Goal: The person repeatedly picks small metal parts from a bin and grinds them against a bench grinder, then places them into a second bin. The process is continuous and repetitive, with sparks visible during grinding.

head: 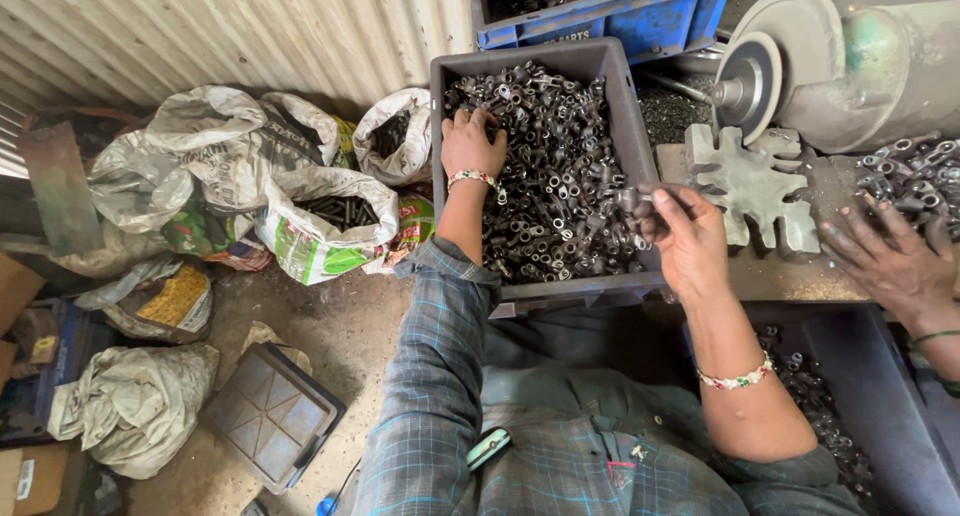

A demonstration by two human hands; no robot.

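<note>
A grey plastic crate (640, 136) in front of me is full of small dark metal ring-ended parts (555, 186). My left hand (472, 144) rests palm down in the far left of the pile, fingers curled into the parts. My right hand (683, 231) hovers at the crate's right rim, its fingertips pinching one small metal part (632, 198). Both wrists wear beaded bracelets. Another person's hand (890, 261) lies flat on the bench at the right, near more loose metal parts (905, 171).
A grinding wheel and motor (800, 61) stand at the upper right behind a notched metal plate (750, 186). A blue crate (640, 11) sits beyond. Sacks of parts (330, 216) crowd the floor at left, with an overturned grey tray (272, 411) below them.
</note>
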